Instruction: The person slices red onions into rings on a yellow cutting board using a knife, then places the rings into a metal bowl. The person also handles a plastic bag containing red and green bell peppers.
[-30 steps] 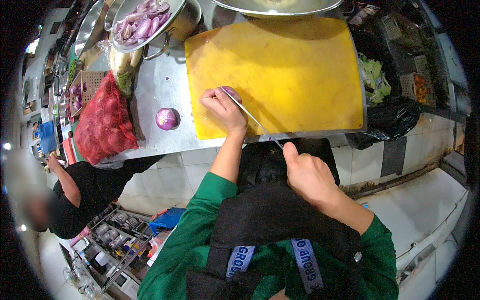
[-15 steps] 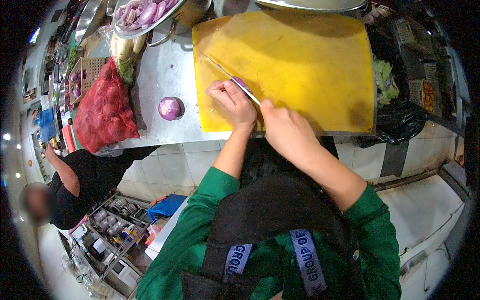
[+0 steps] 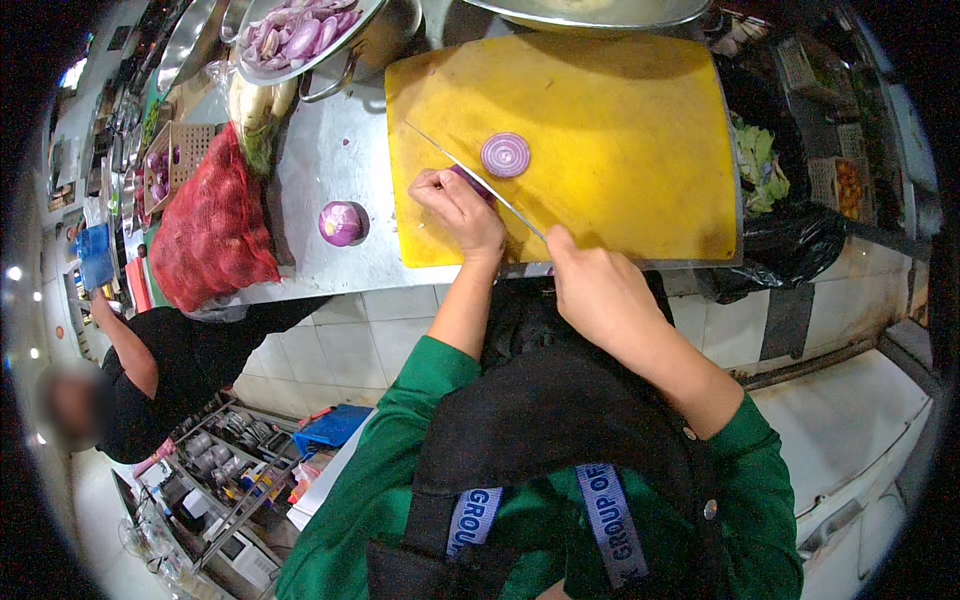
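My left hand [image 3: 460, 213] is closed on a red onion [image 3: 466, 178], pinning it to the yellow cutting board [image 3: 630, 110]; the fingers hide most of it. In my right hand [image 3: 600, 283] is a knife [image 3: 487, 187], its long thin blade slanting to the far left, right against the onion beside my left fingers. One round onion slice [image 3: 505, 155], with purple and white rings, lies flat on the board just past the blade. A whole peeled red onion [image 3: 341, 223] rests on the metal table to the left of the board.
A bowl of sliced onions [image 3: 300, 35] stands at the far left, near a red mesh sack [image 3: 215, 235] and white vegetables in plastic [image 3: 255, 110]. A metal basin [image 3: 590, 14] touches the far side. Leafy scraps [image 3: 762, 165] lie at right in a black bag [image 3: 790, 245]. Another person [image 3: 160, 360] is at left.
A round onion slice now lies on the board past the blade. My right hand has drawn the knife slightly toward me and to the right; my left hand still holds the onion.
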{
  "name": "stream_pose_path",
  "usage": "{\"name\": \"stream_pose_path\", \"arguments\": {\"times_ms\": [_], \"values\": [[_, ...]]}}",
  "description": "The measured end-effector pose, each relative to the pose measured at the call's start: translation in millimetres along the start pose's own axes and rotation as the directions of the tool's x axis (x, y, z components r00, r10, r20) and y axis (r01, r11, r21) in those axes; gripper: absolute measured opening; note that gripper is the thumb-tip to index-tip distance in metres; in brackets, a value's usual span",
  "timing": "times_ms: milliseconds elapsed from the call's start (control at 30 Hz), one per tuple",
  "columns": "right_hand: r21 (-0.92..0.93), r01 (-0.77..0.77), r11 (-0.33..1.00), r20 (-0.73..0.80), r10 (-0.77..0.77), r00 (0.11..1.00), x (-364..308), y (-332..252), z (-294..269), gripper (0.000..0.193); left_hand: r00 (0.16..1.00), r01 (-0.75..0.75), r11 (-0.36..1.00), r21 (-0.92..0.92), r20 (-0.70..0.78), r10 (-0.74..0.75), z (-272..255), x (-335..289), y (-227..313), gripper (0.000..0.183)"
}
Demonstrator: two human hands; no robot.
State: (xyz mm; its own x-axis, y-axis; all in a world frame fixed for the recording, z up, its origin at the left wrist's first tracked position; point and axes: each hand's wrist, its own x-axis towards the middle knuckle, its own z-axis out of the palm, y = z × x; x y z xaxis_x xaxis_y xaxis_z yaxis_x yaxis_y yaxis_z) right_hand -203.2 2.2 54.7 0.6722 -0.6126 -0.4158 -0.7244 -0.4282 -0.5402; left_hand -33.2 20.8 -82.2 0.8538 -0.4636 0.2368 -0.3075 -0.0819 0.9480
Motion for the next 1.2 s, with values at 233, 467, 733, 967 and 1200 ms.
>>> {"name": "stream_pose_path", "arguments": {"times_ms": [233, 467, 733, 967, 1200], "values": [[-0.039, -0.013, 0.999, 0.031, 0.015, 0.999, -36.3, 1.4, -14.3, 0.010, 1.000, -0.029, 0.998, -0.054, 0.004, 0.029, 1.6, 1.0, -1.9, 0.019], [-0.035, -0.021, 0.999, 0.040, 0.023, 0.999, -38.3, 0.0, -13.6, 0.008, 0.996, -0.081, 0.997, 0.019, 0.025, 0.080, -0.7, -0.9, 4.8, 0.017], [0.012, 0.041, 0.999, -0.014, -0.041, 0.999, 7.0, -5.6, -2.8, 0.010, 0.994, 0.084, 0.992, -0.099, 0.081, -0.076, -1.8, 3.8, -9.2, 0.017], [0.000, 0.109, 0.994, -0.129, -0.108, 0.986, 73.1, -9.6, 34.5, 0.014, 0.998, -0.059, 0.997, 0.049, 0.029, 0.058, -1.6, 0.1, 5.7, 0.018], [0.048, 0.053, 0.997, -0.068, -0.049, 0.996, 55.7, -5.6, 14.4, 0.017, 0.989, -0.135, 0.985, 0.104, -0.042, 0.140, 1.7, 0.9, 3.4, 0.018]]}}
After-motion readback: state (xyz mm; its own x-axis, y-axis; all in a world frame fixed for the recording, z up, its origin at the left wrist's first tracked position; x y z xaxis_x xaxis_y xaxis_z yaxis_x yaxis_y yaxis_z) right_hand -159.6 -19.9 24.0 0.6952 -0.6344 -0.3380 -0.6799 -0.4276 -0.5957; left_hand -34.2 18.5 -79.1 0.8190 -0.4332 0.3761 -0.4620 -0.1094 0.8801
